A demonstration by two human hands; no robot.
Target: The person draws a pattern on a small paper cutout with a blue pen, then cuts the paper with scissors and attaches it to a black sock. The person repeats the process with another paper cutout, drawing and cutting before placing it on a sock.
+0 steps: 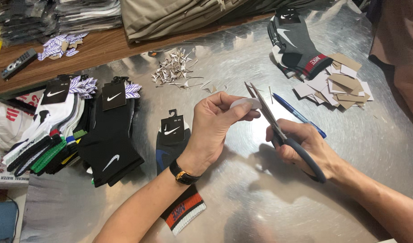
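My left hand (214, 123) pinches a small white paper tag (245, 103) above the shiny metal table (242, 193). My right hand (305, 146) grips scissors (269, 119) with dark blue handles, and their open blades meet the tag's right edge. Just beyond my right hand a blue pen (296, 114) lies on the table. A dark sock pair (175, 171) with a black header card and an orange cuff lies under my left forearm, which wears a black watch (184, 174).
Stacks of black and white socks (76, 130) lie at the left. A grey sock pair (294, 45) and cardboard pieces (339, 83) sit at the far right. Paper scraps (175, 69) lie in the middle back. A remote (18, 63) rests on the wooden counter. Another person (400, 49) stands right.
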